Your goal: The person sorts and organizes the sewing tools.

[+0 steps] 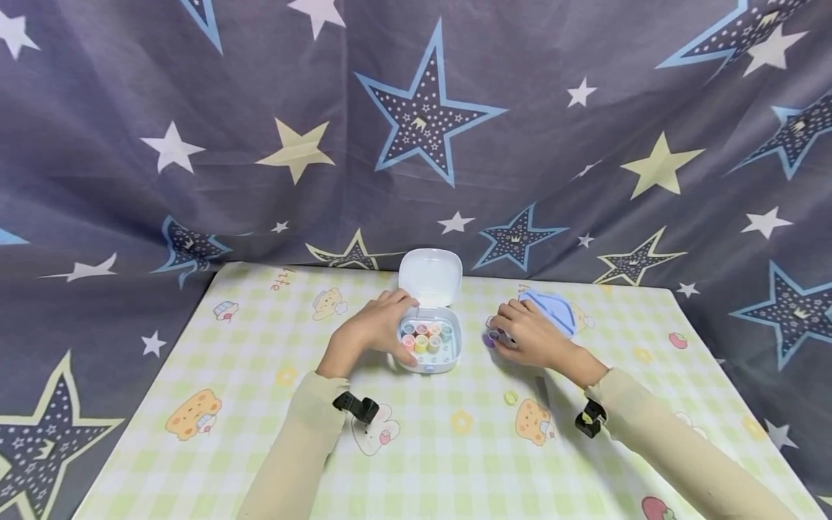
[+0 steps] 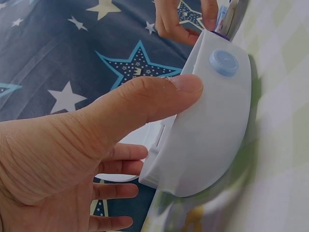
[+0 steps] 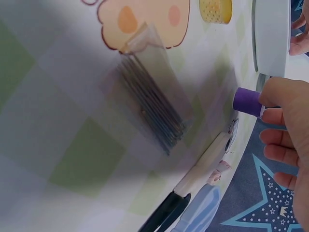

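Note:
A white sewing box (image 1: 459, 345) stands on the table with its lid (image 1: 430, 278) raised. Several coloured thread spools (image 1: 434, 342) sit inside it. My left hand (image 1: 377, 326) grips the box's left side; in the left wrist view the thumb (image 2: 186, 84) lies on the front wall near a blue button (image 2: 224, 63). To the right of the box, my right hand (image 1: 534, 337) pinches a purple thread spool (image 3: 246, 101) between thumb and fingers. Its other fingers (image 3: 280, 145) are loosely bent.
Near the right hand lie a clear packet of needles (image 3: 152, 104), a yellow dimpled thimble (image 3: 216, 10), a slim white-and-black tool (image 3: 203, 164) and a light blue item (image 1: 552, 310). A starred curtain (image 1: 429, 115) hangs behind the table's far edge.

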The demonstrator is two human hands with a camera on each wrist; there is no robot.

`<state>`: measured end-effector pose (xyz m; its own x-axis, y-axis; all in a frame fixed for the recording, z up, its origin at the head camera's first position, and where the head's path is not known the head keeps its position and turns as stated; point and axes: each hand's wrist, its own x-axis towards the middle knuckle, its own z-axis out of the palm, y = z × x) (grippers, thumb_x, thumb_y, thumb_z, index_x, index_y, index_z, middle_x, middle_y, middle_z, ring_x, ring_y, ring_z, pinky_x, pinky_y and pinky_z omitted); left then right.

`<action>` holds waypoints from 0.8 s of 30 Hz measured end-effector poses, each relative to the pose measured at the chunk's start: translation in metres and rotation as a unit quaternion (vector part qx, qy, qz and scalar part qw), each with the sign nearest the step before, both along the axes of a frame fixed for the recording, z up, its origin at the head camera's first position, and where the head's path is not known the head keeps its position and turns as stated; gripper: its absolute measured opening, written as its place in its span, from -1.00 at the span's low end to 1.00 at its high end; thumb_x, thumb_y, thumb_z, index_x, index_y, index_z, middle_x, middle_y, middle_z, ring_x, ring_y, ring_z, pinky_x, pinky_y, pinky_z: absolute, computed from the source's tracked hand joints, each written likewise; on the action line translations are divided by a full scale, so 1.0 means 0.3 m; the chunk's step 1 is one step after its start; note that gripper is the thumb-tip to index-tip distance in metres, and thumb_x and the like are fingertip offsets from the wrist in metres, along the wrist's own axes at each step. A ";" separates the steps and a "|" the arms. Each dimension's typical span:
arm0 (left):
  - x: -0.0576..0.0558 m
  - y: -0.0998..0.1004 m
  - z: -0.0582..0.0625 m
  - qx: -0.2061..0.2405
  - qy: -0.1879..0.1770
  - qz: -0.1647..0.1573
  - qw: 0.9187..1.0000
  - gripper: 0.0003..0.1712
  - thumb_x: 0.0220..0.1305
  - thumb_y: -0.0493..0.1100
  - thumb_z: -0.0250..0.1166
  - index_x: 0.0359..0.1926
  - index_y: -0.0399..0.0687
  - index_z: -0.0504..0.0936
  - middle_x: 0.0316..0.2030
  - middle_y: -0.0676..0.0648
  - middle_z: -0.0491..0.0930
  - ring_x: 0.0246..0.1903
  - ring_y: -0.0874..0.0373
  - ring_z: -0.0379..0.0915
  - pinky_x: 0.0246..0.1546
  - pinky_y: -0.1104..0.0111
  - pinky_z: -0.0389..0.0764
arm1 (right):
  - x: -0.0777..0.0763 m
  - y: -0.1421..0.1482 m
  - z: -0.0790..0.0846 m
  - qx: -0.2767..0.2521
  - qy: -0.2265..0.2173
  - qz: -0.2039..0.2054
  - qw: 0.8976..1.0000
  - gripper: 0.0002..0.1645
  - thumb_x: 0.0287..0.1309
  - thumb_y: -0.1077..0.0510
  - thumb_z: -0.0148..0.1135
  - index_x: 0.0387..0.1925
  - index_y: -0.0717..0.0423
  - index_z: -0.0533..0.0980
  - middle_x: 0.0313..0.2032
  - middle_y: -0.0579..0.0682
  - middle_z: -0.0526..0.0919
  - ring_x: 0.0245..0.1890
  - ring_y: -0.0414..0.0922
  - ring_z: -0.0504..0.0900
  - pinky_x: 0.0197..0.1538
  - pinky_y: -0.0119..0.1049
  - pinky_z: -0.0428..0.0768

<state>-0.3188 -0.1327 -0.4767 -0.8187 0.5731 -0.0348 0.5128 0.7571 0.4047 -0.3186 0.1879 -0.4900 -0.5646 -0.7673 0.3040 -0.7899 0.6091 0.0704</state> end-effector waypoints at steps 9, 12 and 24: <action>-0.003 -0.004 -0.005 -0.002 0.000 0.003 1.000 0.23 -0.49 0.28 0.57 0.27 -0.09 0.31 0.17 -0.03 0.31 0.16 0.03 0.18 0.19 0.11 0.31 | 0.003 -0.008 0.005 0.003 -0.015 0.003 1.000 -0.78 -0.05 0.11 0.33 -0.30 0.03 0.56 -0.35 -0.08 0.48 -0.32 -0.09 0.39 -0.21 -0.17 0.33; -0.003 -0.004 -0.002 0.001 0.001 0.003 1.000 0.22 -0.49 0.28 0.57 0.27 -0.10 0.31 0.17 -0.04 0.32 0.16 0.03 0.19 0.19 0.11 0.31 | 0.000 -0.006 0.003 -0.002 -0.014 0.004 1.000 -0.79 -0.03 0.11 0.34 -0.29 0.02 0.57 -0.35 -0.08 0.49 -0.33 -0.10 0.40 -0.21 -0.18 0.33; -0.003 -0.003 -0.008 0.004 -0.001 0.004 1.000 0.22 -0.49 0.27 0.57 0.27 -0.11 0.31 0.15 -0.06 0.33 0.13 0.02 0.20 0.16 0.11 0.33 | 0.007 -0.017 0.005 0.007 -0.008 -0.008 1.000 -0.81 -0.02 0.12 0.34 -0.29 0.01 0.58 -0.37 -0.08 0.49 -0.34 -0.09 0.41 -0.23 -0.17 0.35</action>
